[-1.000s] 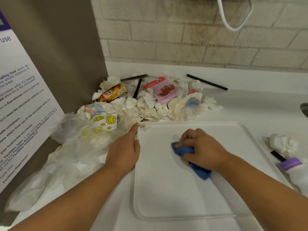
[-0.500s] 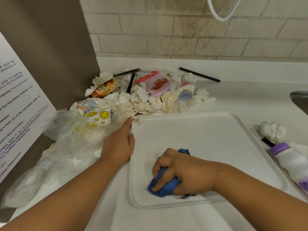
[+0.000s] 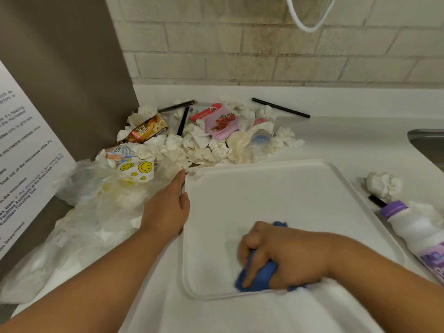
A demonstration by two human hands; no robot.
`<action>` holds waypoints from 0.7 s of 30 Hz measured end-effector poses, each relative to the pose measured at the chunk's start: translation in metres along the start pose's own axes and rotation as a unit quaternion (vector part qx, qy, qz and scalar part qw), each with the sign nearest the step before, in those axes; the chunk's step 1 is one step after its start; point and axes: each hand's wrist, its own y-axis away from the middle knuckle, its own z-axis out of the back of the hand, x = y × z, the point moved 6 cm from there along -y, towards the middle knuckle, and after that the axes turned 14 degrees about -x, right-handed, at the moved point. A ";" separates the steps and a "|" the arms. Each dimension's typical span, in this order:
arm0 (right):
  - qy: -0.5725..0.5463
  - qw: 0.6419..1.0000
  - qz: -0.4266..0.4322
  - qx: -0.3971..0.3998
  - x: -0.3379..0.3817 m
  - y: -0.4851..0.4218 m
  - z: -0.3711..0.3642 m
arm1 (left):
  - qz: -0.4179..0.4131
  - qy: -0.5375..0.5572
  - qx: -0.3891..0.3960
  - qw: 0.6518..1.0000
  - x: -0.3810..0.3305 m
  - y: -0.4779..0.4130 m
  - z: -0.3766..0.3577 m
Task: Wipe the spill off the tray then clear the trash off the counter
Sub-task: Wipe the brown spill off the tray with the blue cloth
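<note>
A white tray [image 3: 288,188] lies flat on the white counter [image 3: 348,131]. My right hand [image 3: 286,255] is shut on a bunched blue cloth [image 3: 257,277], pressing it on the tray's near left corner. My left hand [image 3: 165,210] lies flat, fingers together, against the tray's left rim. No spill shows on the tray's bare surface. Behind the tray sits a heap of trash [image 3: 204,143]: crumpled tissues, a pink packet [image 3: 221,122], a brown wrapper [image 3: 146,129], a smiley-face wrapper [image 3: 137,169] and black straws [image 3: 280,108].
A clear plastic bag [image 3: 79,212] sprawls left of the tray. To the tray's right lie a crumpled tissue [image 3: 384,185] and a white bottle with a purple cap [image 3: 418,231]. A sink edge [image 3: 427,143] is far right. A grey panel with a notice [image 3: 21,159] stands left.
My right hand has dragged the blue cloth from the tray's middle toward its near left corner. My left hand has stayed on the tray's left rim.
</note>
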 end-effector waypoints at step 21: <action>0.108 0.889 -0.198 -0.399 -0.099 0.070 0.054 | 0.001 -0.005 0.005 1.000 -0.003 0.001 0.000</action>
